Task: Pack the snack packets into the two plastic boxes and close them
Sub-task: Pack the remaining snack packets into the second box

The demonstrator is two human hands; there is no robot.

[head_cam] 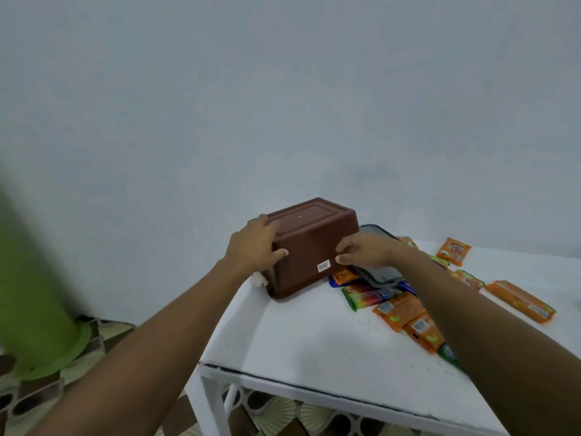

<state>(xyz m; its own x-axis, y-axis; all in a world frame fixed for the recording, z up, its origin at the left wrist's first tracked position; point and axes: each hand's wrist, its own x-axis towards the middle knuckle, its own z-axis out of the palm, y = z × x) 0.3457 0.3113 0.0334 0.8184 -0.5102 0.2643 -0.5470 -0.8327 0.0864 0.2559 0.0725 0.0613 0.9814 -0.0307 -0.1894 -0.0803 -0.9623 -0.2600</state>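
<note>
A brown plastic box (309,243) stands upside down near the far left corner of the white table (301,335), bottom face up, with a small white sticker on its near wall. My left hand (254,243) grips its left side and my right hand (364,250) holds its right near corner. A grey-blue lid or second box (382,272) lies just right of it, partly under my right hand. Several orange snack packets (404,309) and a green one (361,294) lie scattered to the right. Something white (259,280) pokes out under the brown box's left edge.
More orange packets lie at the right: a long one (520,300) and a square one (456,250) further back. A plain pale wall rises behind the table. A blurred green object (34,294) stands on the patterned floor (91,341) to the left.
</note>
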